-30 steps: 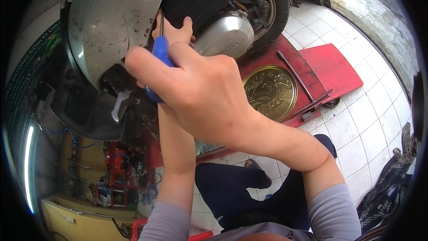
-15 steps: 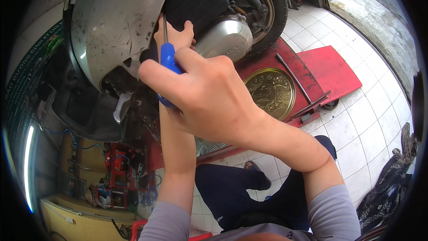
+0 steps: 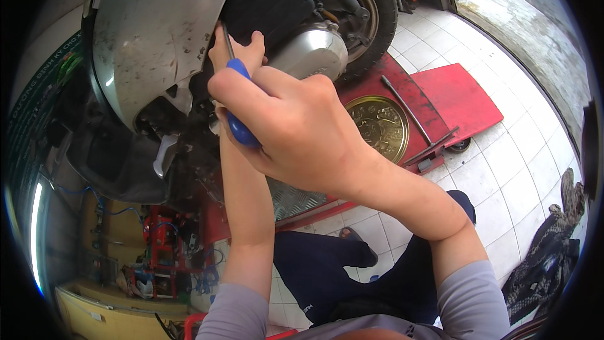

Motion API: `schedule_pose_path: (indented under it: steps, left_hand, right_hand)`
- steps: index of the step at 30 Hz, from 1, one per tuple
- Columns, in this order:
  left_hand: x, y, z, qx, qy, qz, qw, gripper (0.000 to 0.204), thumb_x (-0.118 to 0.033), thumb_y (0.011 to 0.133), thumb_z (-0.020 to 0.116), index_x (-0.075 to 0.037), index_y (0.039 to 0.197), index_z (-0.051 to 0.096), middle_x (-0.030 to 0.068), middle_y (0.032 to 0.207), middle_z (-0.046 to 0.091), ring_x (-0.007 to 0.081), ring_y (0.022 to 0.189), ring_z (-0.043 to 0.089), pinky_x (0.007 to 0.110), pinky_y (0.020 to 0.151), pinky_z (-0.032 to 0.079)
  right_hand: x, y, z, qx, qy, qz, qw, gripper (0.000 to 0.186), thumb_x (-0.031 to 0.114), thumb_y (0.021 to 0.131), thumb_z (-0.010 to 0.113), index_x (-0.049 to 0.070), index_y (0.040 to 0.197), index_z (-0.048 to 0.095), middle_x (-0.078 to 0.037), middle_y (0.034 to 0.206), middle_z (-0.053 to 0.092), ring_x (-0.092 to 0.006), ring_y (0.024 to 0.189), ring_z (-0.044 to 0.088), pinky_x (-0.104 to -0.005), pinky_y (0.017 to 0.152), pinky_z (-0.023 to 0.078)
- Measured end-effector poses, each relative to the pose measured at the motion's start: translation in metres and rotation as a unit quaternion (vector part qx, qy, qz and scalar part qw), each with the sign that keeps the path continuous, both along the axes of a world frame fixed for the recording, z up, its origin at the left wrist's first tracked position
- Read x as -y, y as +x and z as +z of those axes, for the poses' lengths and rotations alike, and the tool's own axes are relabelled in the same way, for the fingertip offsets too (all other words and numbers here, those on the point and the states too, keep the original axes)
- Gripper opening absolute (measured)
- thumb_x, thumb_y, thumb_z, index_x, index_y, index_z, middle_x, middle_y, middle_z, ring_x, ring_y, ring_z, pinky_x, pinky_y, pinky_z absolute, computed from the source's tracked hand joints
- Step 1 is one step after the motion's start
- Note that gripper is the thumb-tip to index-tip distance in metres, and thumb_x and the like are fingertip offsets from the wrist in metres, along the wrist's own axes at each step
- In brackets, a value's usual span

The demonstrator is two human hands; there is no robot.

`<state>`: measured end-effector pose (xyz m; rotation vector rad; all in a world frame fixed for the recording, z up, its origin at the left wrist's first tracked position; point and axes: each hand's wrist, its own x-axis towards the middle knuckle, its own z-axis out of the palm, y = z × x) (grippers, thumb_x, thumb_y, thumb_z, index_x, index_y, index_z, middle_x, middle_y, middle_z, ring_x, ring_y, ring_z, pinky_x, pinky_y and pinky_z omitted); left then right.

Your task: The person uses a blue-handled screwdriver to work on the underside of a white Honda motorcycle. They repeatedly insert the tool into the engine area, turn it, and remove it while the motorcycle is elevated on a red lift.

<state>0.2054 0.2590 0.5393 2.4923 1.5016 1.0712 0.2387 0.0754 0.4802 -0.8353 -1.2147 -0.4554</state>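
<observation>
My right hand (image 3: 296, 126) is closed around the blue handle of a screwdriver (image 3: 239, 127), its thumb along the handle. The metal shaft points up and away toward the lower edge of a scuffed silver side panel (image 3: 157, 31) of a scooter. My left hand (image 3: 238, 55) is up beside the shaft near that panel edge, fingers spread apart; some fingertips are hidden. What the screwdriver's tip touches cannot be made out. Just right of the left hand are a black ribbed cover (image 3: 270, 7) and a silver engine casing (image 3: 314, 53).
The scooter's rear wheel (image 3: 371, 16) stands on a red lift platform (image 3: 402, 79). On the platform lie a round gold tray (image 3: 380, 127) and a long metal bar wrench (image 3: 406, 110). Red shelving (image 3: 163, 245) stands lower left; a dark patterned cloth (image 3: 544, 264) lies at right.
My right hand and the screwdriver handle have turned slightly, the thumb now lying farther over the handle. The whole view has shifted a little; the left hand stays by the panel edge.
</observation>
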Motion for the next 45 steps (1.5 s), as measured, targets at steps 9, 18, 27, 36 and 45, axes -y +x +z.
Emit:
schedule_pose_path:
  steps: [9, 18, 27, 36, 45]
  left_hand:
    - [0.034, 0.002, 0.011, -0.021, -0.003, -0.04, 0.999, 0.066, -0.027, 0.084, 0.066, 0.001, 0.134, 0.033, 0.0168, 0.076, 0.068, 0.0266, 0.065, 0.066, 0.037, 0.06, 0.053]
    - [0.022, -0.014, -0.006, 0.023, 0.054, -0.126, 0.99, 0.074, -0.019, 0.08, 0.073, 0.006, 0.135, 0.031, 0.0254, 0.088, 0.068, 0.0393, 0.085, 0.069, 0.044, 0.078, 0.057]
    - [0.099, -0.044, -0.017, 0.49, -0.284, -0.402, 0.72, 0.027, -0.023, 0.096, 0.053, 0.002, 0.098, 0.063, 0.009, 0.073, 0.066, 0.0167, 0.062, 0.063, 0.027, 0.054, 0.047]
    - [0.109, -0.066, 0.006, 0.446, -0.423, -0.482, 0.623, 0.035, -0.038, 0.093, 0.065, -0.007, 0.076, 0.066, -0.0003, 0.066, 0.06, 0.0078, 0.062, 0.054, 0.024, 0.059, 0.043]
    - [0.099, -0.058, -0.01, 0.535, -0.503, -0.496, 0.464, 0.022, -0.023, 0.095, 0.062, -0.002, 0.092, 0.067, 0.0075, 0.09, 0.065, 0.0143, 0.087, 0.061, 0.029, 0.081, 0.05]
  right_hand:
    - [-0.006, -0.015, 0.038, -0.041, 0.041, -0.02, 0.998, 0.026, 0.005, 0.077, 0.067, 0.001, 0.094, 0.048, -0.019, 0.065, 0.056, -0.037, 0.061, 0.062, -0.0445, 0.056, 0.054]
    - [0.029, 0.001, 0.054, 0.066, -0.119, -0.03, 0.99, 0.018, -0.003, 0.073, 0.068, 0.002, 0.087, 0.057, -0.015, 0.071, 0.061, -0.0346, 0.064, 0.063, -0.0348, 0.059, 0.049]
    - [0.029, -0.007, 0.07, 0.057, -0.136, -0.12, 0.982, 0.023, 0.016, 0.083, 0.073, 0.001, 0.088, 0.055, -0.015, 0.067, 0.065, -0.0263, 0.062, 0.07, -0.0305, 0.055, 0.052]
    - [0.035, -0.013, 0.081, 0.177, -0.182, -0.163, 0.953, 0.02, 0.009, 0.08, 0.071, 0.004, 0.084, 0.052, -0.014, 0.063, 0.06, -0.0326, 0.059, 0.066, -0.0337, 0.053, 0.049]
    - [0.044, -0.028, 0.082, 0.182, -0.226, -0.204, 0.935, 0.023, 0.008, 0.076, 0.076, 0.004, 0.093, 0.059, -0.012, 0.075, 0.066, -0.0252, 0.062, 0.067, -0.0325, 0.054, 0.05]
